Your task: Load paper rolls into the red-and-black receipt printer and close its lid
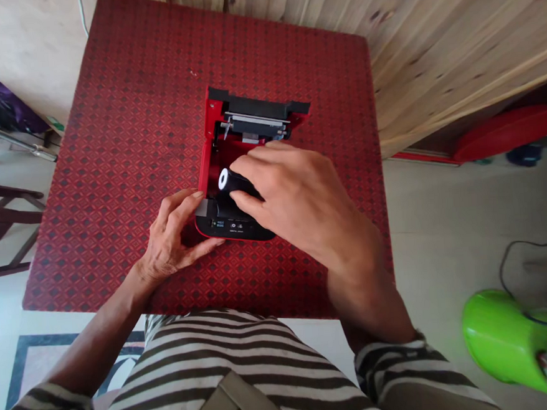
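A red and black printer-like device (236,227) sits on the table with its lid (262,109) raised, showing a roller and metal bar inside. My left hand (172,234) grips the front left corner, fingers on the side wall and thumb along the front edge. Over the open compartment, my right hand (295,191) is closed around a black roll (238,181) with a white core end facing left. Part of the roll is hidden under the fingers, and I cannot tell whether it touches the compartment. Small buttons and a label mark the front panel.
A red patterned cloth covers the table (131,115), which meets a wooden plank wall (431,50). A dark wooden chair (3,217) stands at the left. On the floor at right are a bright green stool-like object (502,332) and a black cable (505,270).
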{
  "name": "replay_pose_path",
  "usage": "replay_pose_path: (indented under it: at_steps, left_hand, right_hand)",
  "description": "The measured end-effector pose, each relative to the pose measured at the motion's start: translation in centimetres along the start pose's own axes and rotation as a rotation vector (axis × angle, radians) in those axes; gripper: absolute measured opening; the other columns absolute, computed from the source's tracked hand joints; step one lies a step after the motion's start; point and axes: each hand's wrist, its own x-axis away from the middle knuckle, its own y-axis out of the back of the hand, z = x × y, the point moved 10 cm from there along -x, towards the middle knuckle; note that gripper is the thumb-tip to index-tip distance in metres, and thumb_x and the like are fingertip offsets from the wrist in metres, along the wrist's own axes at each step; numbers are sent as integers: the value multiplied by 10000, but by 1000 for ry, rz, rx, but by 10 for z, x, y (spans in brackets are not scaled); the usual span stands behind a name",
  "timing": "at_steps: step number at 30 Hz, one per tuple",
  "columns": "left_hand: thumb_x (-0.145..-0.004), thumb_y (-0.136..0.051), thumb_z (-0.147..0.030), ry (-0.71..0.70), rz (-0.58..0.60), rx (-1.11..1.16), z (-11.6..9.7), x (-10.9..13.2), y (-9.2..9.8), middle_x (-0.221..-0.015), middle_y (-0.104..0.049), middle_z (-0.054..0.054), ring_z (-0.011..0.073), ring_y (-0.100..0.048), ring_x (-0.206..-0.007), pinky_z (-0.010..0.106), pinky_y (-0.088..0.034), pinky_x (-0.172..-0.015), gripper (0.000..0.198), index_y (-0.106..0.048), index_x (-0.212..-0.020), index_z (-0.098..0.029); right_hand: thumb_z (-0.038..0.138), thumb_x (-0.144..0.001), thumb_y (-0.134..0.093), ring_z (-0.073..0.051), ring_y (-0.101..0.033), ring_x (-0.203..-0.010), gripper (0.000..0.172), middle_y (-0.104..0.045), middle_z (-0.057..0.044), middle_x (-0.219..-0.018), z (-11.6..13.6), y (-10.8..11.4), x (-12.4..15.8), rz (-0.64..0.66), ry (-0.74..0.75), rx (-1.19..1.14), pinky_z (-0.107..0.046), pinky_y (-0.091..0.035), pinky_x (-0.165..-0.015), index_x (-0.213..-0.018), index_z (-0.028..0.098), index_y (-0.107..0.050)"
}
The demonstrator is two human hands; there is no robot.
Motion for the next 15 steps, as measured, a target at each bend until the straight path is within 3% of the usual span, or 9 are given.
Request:
replay_pose_path:
  at_steps: [4,7,11,15]
  left_hand:
    - [-851,-872,-589,12,-4,4,2,1,0,-1354,-711,144,311,-739,-1223,460,-692,-961,916,-428,-1580,-257]
    - [-833,-884,-600,15,-9,-10,3,1,0,-1360,-712,143,310,-733,-1225,461,-685,-973,923,-445,-1565,-251]
    - [-818,-896,-608,7,-7,5,2,-2,0,-1367,-705,149,316,-729,-1228,479,-684,-987,936,-455,-1559,-244]
    - [-849,-878,-600,32,-1,44,3,-4,2,-1402,-689,116,322,-728,-1232,495,-699,-960,904,-439,-1570,-277]
  right_hand:
    - [296,-1003,-716,-247,-776,-980,161,-816,-36,-1100,-16,43,55,-139,-87,-274,-423,-629,-911,-1161,281,-745]
    - [342,-928,-824,-251,-798,-957,264,-830,-32,-1096,-52,39,110,-210,-249,-553,-409,-650,-860,-1179,307,-752]
    - [249,-892,-837,-239,-801,-1064,345,-826,-45,-1184,-86,-15,166,-256,-469,-712,-412,-641,-960,-1224,297,-758]
    - [235,-928,-768,-229,-803,-1114,312,-828,-58,-1232,-82,-71,180,-232,-545,-778,-420,-628,-1011,-1238,268,-752]
